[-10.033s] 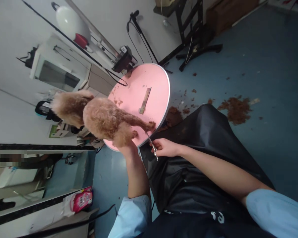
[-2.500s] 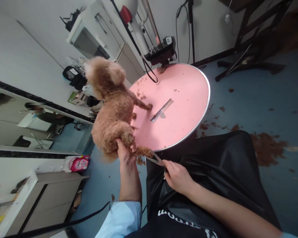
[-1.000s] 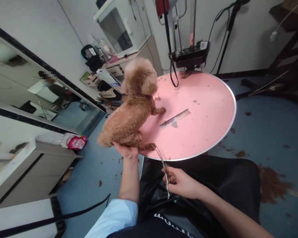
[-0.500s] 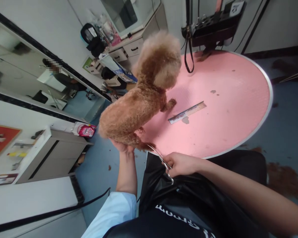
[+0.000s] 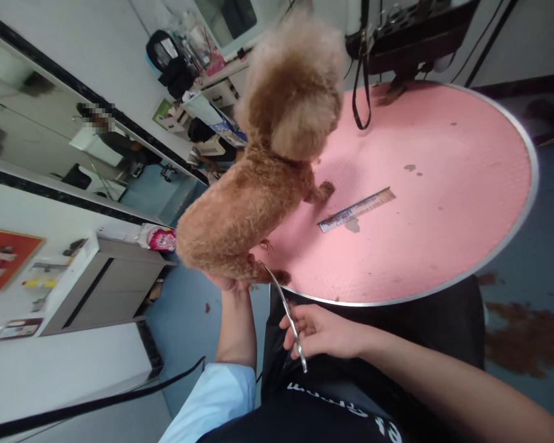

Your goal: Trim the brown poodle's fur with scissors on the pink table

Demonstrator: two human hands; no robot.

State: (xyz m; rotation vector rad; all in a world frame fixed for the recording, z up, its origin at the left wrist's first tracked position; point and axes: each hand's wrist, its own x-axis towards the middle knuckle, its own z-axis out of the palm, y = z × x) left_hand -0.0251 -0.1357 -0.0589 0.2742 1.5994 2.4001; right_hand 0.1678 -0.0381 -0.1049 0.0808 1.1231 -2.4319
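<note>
A curly brown dog (image 5: 240,212) stands at the near left edge of a round pink grooming table (image 5: 461,203), its fluffy head toward the back. My left hand (image 5: 222,282) holds the dog's hindquarters from below, its fingers mostly hidden by fur. My right hand (image 5: 316,329) is closed on curved scissors (image 5: 284,304). Their tips lie against the fur of the near hind leg, and the blades look together. A metal comb (image 5: 356,210) rests on the table to the right of the dog.
A black loop leash (image 5: 362,92) hangs over the table's back edge beside a dark tool holder (image 5: 420,34). Cut fur (image 5: 529,338) lies on the blue floor at the right. A grey cabinet (image 5: 106,286) stands left, below a mirror (image 5: 74,123) showing a person.
The scissors have swung more upright, and their tips have shifted left and slightly up along the hind leg. My right hand has moved left and lower. The view has shifted slightly.
</note>
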